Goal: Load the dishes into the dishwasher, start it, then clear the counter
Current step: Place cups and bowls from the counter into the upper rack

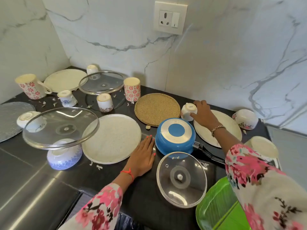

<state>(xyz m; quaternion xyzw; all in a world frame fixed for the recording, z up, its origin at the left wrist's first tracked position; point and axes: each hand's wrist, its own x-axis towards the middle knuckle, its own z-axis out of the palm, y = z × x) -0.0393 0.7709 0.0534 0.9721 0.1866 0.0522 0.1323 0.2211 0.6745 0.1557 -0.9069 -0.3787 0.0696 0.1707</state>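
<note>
My right hand (203, 114) curls round an upturned white cup (187, 112) just behind the blue pan (176, 136), gripping from the cup's right side. My left hand (142, 153) lies flat beside the pan's left, farther off.

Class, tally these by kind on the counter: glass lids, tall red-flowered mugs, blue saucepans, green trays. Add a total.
Glass lids: 3
Tall red-flowered mugs: 2
Blue saucepans: 1
Green trays: 1
Total: 7
</note>
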